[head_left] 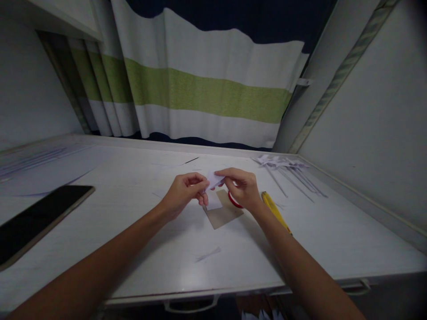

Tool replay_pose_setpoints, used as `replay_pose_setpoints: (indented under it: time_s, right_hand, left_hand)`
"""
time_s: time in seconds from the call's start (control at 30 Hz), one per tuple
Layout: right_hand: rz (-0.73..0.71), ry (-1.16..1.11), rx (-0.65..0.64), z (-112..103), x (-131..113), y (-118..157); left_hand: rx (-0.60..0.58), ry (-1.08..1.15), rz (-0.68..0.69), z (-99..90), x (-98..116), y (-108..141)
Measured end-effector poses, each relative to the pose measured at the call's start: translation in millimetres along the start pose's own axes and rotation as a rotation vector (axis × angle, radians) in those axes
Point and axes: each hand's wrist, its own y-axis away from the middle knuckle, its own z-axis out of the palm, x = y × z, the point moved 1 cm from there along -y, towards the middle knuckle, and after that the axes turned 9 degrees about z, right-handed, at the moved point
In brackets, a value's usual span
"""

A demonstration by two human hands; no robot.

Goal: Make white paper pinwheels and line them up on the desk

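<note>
In the head view, the left hand (183,192) pinches one side of the small white paper (214,179) between thumb and fingers; the right hand (245,186) pinches the other side. The paper is held above the brown card (226,218). Uneven pulling could crease or tear so thin a sheet, and a loose pinch could let it slip. The right forearm, near the yellow cutter (275,211), could nudge it if it swings outward.

A striped curtain (207,89) hangs behind the white desk (133,266).
</note>
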Motion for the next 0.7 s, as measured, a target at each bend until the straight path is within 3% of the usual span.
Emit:
replay_pose_setpoints:
  time_s: [0.1, 0.2, 0.33, 0.43, 0.53, 0.7]
  right_hand:
    - [0.033, -0.056, -0.140, -4.1, -6.9, -1.4]
    - [0.073, -0.142, -0.269, -5.9, -13.9, -2.5]
    - [0.120, -0.038, -0.339, -4.6, -14.4, -2.7]
    - [0.115, 0.043, -0.435, -3.8, -10.5, -2.1]
    - [0.116, 0.094, -0.423, -5.0, -8.2, -2.2]
    - [0.097, 0.131, -0.294, -7.2, -10.4, -3.2]
  left_hand:
    - [0.002, -0.211, 0.074, -3.8, 4.2, -0.2]
    - [-0.088, -0.414, 0.179, -7.2, 10.1, 1.1]
    - [-0.234, -0.700, 0.348, -10.7, 14.4, 2.8]
    - [-0.274, -0.815, 0.424, -12.1, 14.2, 2.9]
    - [-0.243, -0.850, 0.475, -12.1, 13.9, 2.4]
    - [-0.085, -0.848, 0.474, -11.5, 14.2, 2.6]
